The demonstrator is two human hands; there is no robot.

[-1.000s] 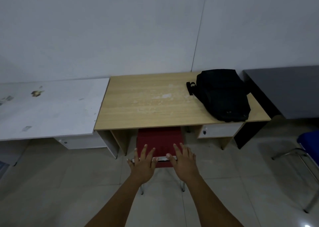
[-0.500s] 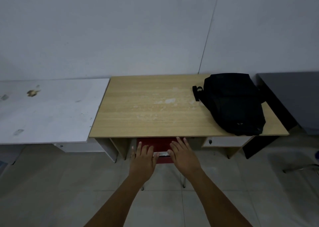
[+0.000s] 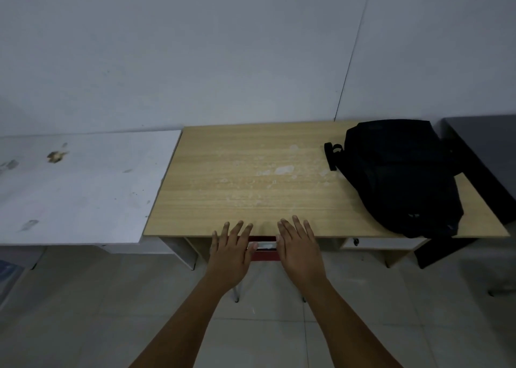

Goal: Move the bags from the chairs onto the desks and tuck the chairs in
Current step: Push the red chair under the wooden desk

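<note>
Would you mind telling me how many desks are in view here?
3. The white desk is at left, the wooden desk in the middle holds the bag, and the grey desk is cut off at right. Others may lie outside the frame.

head view | looks forward-down, standing | near wooden desk (image 3: 251,188) front edge

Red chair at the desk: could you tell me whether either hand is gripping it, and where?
Neither grips it: left hand and right hand lie flat, fingers spread, against the red chair's back.
</note>
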